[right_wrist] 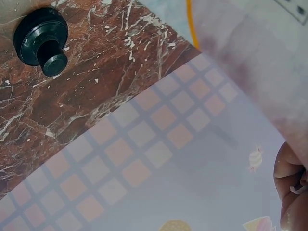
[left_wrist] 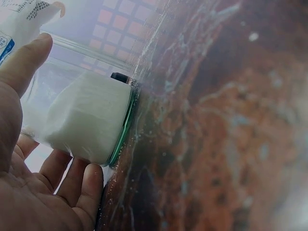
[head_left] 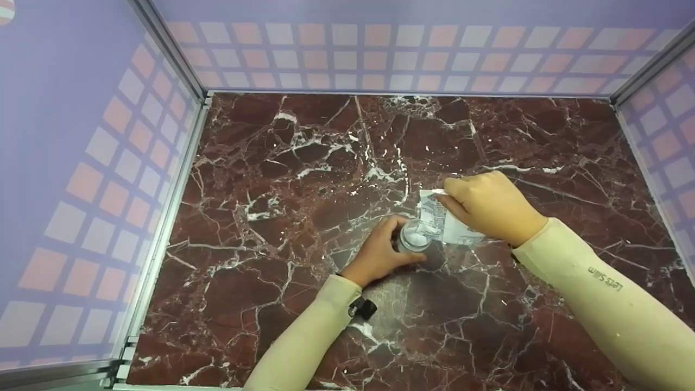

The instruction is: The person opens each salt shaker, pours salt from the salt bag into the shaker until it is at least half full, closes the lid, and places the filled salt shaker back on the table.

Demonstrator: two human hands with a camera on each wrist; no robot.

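A clear glass jar (head_left: 416, 240) stands on the marble-patterned table, and my left hand (head_left: 376, 251) holds it with thumb and fingers curled round its side. White grainy matter (left_wrist: 86, 118) fills much of it in the left wrist view. Above and to the right, my right hand (head_left: 483, 203) pinches a printed white packet (head_left: 461, 229) by its upper edge. The packet is tilted, its lower left end over the jar's mouth. In the right wrist view the packet (right_wrist: 250, 57) covers the upper right, and only curled fingers (right_wrist: 291, 183) show at the edge.
White specks lie about the dark red table (head_left: 260, 304), some hard to tell from its veins. Tiled lilac panels (head_left: 347, 49) wall in the back and both sides. A black camera (head_left: 364, 308) sits on the left wrist.
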